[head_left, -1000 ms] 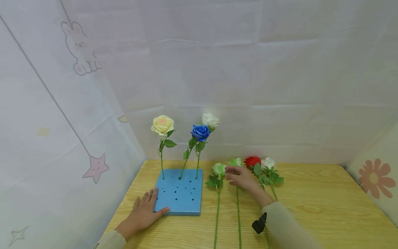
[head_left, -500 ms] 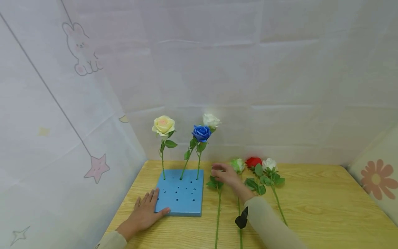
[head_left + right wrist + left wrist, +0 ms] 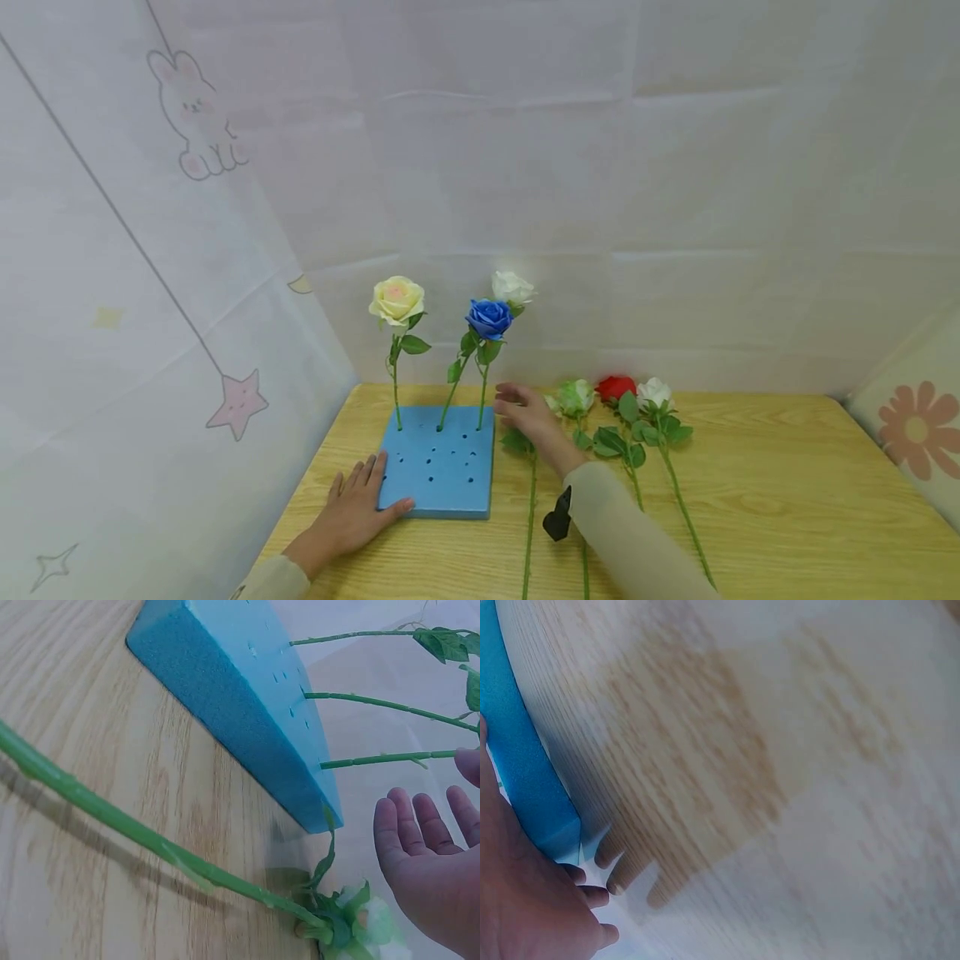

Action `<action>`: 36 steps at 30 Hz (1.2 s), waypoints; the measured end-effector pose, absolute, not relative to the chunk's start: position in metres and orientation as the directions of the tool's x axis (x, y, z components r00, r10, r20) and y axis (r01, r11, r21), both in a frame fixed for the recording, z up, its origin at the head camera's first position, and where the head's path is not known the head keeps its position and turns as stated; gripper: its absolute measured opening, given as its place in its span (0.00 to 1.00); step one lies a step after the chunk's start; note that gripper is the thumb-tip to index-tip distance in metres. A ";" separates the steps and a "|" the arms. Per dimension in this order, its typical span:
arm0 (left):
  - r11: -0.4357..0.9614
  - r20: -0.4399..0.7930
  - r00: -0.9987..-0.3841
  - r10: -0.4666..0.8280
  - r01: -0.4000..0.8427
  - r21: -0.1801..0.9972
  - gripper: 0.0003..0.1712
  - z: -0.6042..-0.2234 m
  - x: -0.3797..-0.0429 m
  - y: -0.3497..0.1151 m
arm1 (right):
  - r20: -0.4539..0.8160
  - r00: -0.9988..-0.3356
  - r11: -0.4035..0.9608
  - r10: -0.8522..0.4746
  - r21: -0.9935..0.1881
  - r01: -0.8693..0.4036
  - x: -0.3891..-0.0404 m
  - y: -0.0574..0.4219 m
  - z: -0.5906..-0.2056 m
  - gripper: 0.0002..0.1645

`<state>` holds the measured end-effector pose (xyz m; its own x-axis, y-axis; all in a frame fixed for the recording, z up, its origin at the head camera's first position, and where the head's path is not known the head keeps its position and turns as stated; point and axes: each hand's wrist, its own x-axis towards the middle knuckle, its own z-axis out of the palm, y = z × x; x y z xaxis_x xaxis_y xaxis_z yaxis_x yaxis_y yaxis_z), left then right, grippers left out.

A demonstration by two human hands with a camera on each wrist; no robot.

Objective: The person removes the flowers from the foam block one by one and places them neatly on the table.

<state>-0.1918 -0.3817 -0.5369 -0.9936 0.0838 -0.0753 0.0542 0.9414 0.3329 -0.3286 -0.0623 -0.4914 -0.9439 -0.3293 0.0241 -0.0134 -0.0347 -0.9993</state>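
My left hand rests with spread fingers along the left edge of the blue foam block; the left wrist view shows its fingers by the block's side. Upright in the block's back holes are a cream rose, a blue rose and a white rose. My right hand hovers by the back right corner, near a standing stem, fingers loosely bent around nothing. Below it lies a green-and-white rose, its bloom mostly hidden in the head view.
To the right on the wooden table lie another green-and-white rose, a red rose and a second white rose, stems toward me. Several small holes dot the block. A pale printed cloth hangs behind.
My right hand has moved left, from over the lying green-and-white roses to beside the block's back right corner. The left hand stays on the block. The flowers look unmoved.
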 end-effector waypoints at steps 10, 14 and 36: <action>0.943 -0.068 -0.994 0.084 0.057 0.328 0.62 -0.535 -0.190 -0.380 | 0.009 -0.950 -0.035 -0.313 -0.999 0.002 -0.333 -0.076 -0.501 0.26; 0.944 -0.065 -0.995 0.081 0.056 0.325 0.62 -0.534 -0.189 -0.380 | 0.020 -0.953 -0.015 -0.303 -1.000 -0.016 -0.332 -0.081 -0.501 0.25; 0.951 -0.032 -0.996 0.078 0.065 0.301 0.63 -0.537 -0.191 -0.380 | -0.020 -0.959 -0.025 -0.284 -0.999 0.028 -0.335 -0.095 -0.506 0.22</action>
<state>-0.1912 -0.3802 -0.5369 -0.9965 0.0779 -0.0317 0.0647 0.9513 0.3014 -0.3349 -0.0950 -0.5064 -0.9585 -0.2843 -0.0198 0.0280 -0.0249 -0.9993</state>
